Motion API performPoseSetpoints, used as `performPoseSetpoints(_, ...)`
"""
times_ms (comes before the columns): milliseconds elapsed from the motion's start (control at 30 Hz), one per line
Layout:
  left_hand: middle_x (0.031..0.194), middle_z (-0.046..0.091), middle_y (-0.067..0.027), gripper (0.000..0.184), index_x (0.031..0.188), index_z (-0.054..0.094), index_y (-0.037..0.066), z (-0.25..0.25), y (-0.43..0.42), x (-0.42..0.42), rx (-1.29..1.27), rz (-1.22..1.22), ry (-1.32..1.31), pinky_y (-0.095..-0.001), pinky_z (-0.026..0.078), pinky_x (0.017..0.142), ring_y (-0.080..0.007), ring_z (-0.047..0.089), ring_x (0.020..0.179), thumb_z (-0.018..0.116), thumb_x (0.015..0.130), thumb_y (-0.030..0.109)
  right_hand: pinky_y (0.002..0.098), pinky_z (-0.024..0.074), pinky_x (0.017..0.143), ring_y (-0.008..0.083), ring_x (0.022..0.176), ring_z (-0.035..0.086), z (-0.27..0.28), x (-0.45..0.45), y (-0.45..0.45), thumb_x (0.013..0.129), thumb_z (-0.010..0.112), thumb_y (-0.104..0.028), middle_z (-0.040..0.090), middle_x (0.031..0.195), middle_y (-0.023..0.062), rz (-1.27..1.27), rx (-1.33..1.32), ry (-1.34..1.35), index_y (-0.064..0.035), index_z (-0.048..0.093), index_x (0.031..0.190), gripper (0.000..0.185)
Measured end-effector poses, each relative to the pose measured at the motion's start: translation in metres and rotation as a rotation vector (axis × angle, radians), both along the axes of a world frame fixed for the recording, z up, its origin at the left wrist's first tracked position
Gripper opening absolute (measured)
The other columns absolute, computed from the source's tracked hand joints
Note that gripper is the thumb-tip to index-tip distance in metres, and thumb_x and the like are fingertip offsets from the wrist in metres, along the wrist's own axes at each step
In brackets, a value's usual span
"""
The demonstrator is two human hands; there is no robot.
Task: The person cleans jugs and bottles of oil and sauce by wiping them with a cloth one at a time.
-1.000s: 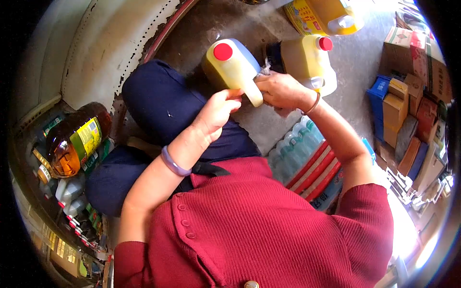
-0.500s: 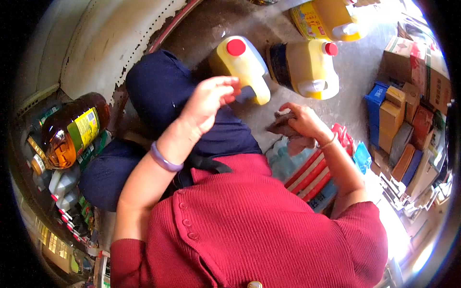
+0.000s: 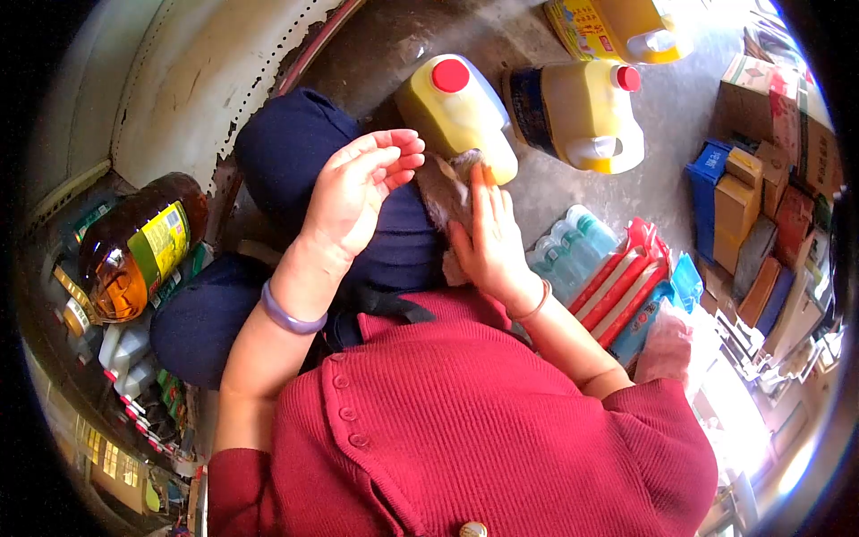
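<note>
A big clear jug of yellow oil with a red cap [image 3: 458,112] stands on the floor in front of my knees. My left hand [image 3: 353,192], wearing a purple bangle, hovers just left of the jug with loosely curled fingers and nothing in it. Under the fingers of my right hand [image 3: 490,231] is a greyish-brown rag [image 3: 440,190]. Those fingers are stretched out, keeping the rag by the jug's lower handle side; whether it touches the jug I cannot tell. A second oil jug [image 3: 577,116] with a red cap and dark label lies or leans just to the right.
Farther back is another oil jug [image 3: 617,31] with a yellow label. Wrapped water bottles [image 3: 577,246] and red-and-white packs [image 3: 617,291] sit on the right, before stacked cardboard boxes [image 3: 738,219]. At left, a large amber oil bottle [image 3: 134,246] stands among several others.
My right hand has swung left with the rag, from beside the packs to the jug, its fingers straightening. My left hand has drawn back slightly from the jug.
</note>
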State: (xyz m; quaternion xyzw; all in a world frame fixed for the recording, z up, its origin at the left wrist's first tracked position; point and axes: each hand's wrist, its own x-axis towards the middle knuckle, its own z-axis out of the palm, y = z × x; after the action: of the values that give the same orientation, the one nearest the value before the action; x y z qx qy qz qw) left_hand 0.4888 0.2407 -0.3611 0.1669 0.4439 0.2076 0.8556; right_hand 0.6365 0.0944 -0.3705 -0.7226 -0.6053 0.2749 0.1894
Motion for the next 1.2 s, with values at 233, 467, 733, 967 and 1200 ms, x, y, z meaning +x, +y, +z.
performPoseSetpoints(233,0.107,0.062,-0.0138,0.026,0.112,0.055,-0.002,-0.002,0.003,-0.003,0.016,0.009,0.005,-0.0294,0.048,0.086,-0.0202,0.061,0.096,0.049,0.089,0.008,0.0457,0.0515,0.078,0.0467,0.102,0.054,-0.017,-0.011,0.034,0.079,0.056,-0.015,0.037,0.128,0.0364,-0.133,-0.327,-0.159,0.0149,0.024,0.132,0.069)
performPoseSetpoints(467,0.106,0.063,-0.0134,0.026,0.111,0.055,-0.002,-0.003,0.0,0.005,0.013,-0.017,-0.03,-0.0297,0.049,0.083,-0.0205,0.062,0.094,0.05,0.088,0.008,0.0458,0.0525,0.072,0.0426,0.082,0.062,-0.025,-0.006,0.031,0.078,0.056,-0.017,0.041,0.127,0.0341,0.01,-0.381,-0.255,0.0137,0.028,0.131,0.067)
performPoseSetpoints(733,0.104,0.063,-0.0132,0.025,0.111,0.055,-0.001,-0.004,0.001,-0.01,0.022,0.001,-0.021,-0.0292,0.049,0.082,-0.02,0.062,0.093,0.049,0.089,0.008,0.0425,0.0483,0.078,0.0402,0.088,0.058,0.02,0.05,0.007,0.075,0.058,-0.01,0.056,0.101,0.0218,0.07,-0.455,0.103,-0.0063,0.059,0.11,0.035)
performPoseSetpoints(967,0.103,0.064,-0.0128,0.024,0.11,0.056,-0.001,-0.003,0.0,-0.011,0.013,-0.014,-0.002,-0.0291,0.049,0.082,-0.0197,0.062,0.093,0.049,0.089,0.009,0.0374,0.0463,0.083,0.0332,0.097,0.053,0.009,0.001,0.006,0.074,0.065,0.0,0.044,0.111,0.0178,-0.177,0.129,-0.047,-0.0074,0.056,0.118,0.046)
performPoseSetpoints(1200,0.103,0.063,-0.0128,0.024,0.109,0.056,-0.001,-0.005,-0.001,-0.011,0.007,-0.005,0.011,-0.0295,0.049,0.083,-0.0198,0.062,0.093,0.049,0.089,0.009,0.0408,0.0472,0.085,0.0393,0.103,0.052,-0.032,-0.013,0.017,0.074,0.061,0.002,0.045,0.116,0.0201,-0.149,0.164,-0.018,0.001,0.05,0.118,0.045)
